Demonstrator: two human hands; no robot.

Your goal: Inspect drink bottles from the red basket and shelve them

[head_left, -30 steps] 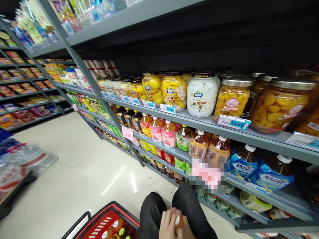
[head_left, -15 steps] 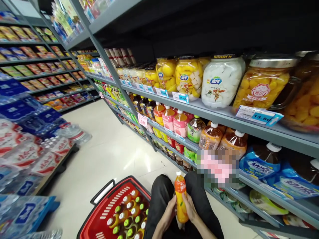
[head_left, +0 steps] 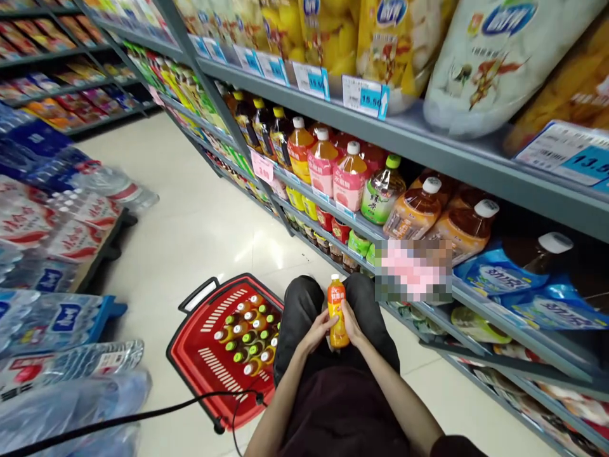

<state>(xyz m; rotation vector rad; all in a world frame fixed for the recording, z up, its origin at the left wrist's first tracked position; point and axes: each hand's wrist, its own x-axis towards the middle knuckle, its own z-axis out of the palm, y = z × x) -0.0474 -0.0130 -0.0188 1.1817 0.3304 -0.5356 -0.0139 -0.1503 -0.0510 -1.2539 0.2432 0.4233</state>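
Small orange plastic juice bottle (head_left: 337,312) with white cap, held upright above the person's dark-trousered knees, low in the centre of the view. Left hand (head_left: 320,330) closes on the bottle's side from 9 o'clock; right hand (head_left: 353,324) wraps it from 3 o'clock. At 8 o'clock on the pale tiled floor, a red plastic shopping basket (head_left: 200,349) of capped bottles. At 1 o'clock, grey metal shelving (head_left: 428,149) with larger drink bottles.

Red basket (head_left: 223,346) on tiled floor (head_left: 190,235)
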